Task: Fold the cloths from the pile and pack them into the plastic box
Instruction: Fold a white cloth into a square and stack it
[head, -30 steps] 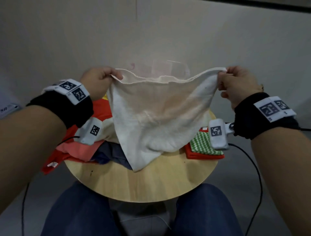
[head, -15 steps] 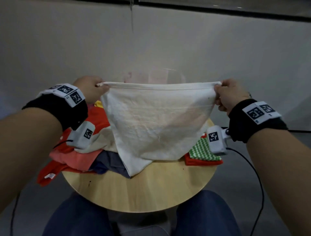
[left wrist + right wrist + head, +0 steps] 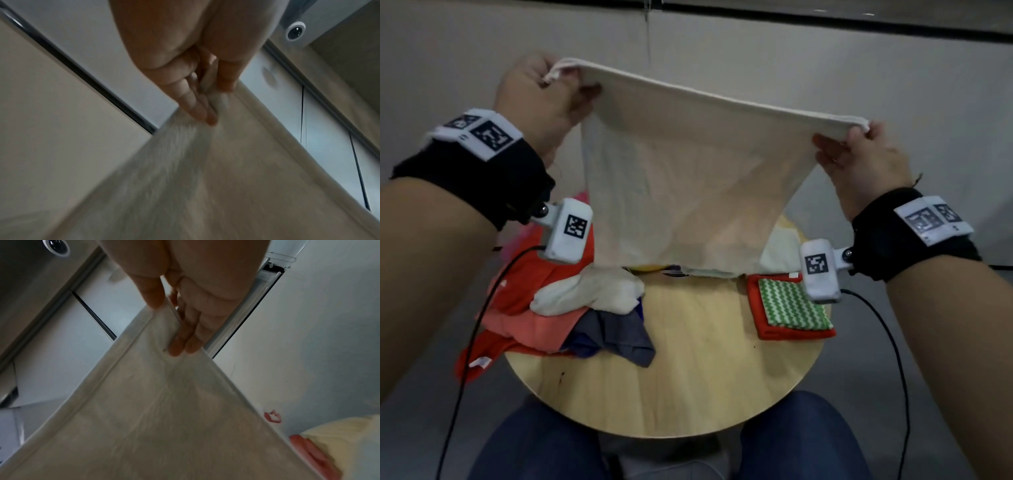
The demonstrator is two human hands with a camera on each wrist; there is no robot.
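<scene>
No words, brand names or numbers can be read in any view. The only signs are black-and-white square code markers: on the left wristband, the right wristband, the left wrist camera and the right wrist camera. A small white tag on the red cloth shows no legible print. A red mark on the wall in the right wrist view is not readable.

Plain indoor room: bare wall, round wooden table, ceiling camera.
</scene>
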